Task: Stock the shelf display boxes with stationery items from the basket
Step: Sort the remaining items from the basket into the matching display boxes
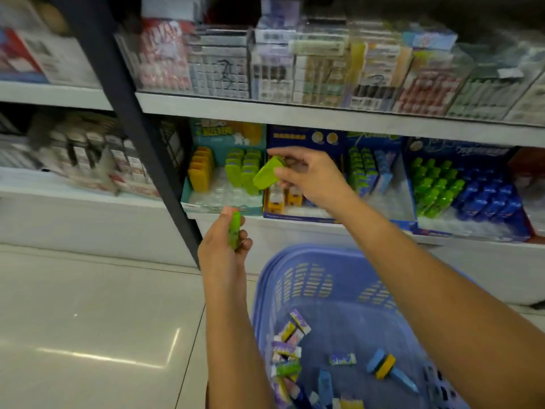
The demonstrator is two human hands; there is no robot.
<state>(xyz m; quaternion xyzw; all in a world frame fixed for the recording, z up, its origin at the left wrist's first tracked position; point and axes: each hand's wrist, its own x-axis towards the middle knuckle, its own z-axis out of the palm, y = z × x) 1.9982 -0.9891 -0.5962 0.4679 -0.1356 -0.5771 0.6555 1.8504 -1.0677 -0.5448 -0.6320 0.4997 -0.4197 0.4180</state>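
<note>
My right hand [306,175] pinches a lime-green stationery piece [267,174] in front of the teal display box [194,199] on the lower shelf. That box holds yellow pieces [200,169] at its left and green ones [243,169] at its right. My left hand [225,246] grips a second green piece [235,230] upright, lower down, in front of the shelf edge. The blue plastic basket [298,261] stands on the floor below my arms, with several small erasers and packets [290,349] on its bottom.
A dark blue display box [303,215] with small orange bottles sits right of the teal one. Further right stand boxes of green and blue items [460,190]. A black upright post [141,125] divides the shelves. Clear boxes fill the upper shelf [295,69]. Glossy tiled floor [88,320] lies at left.
</note>
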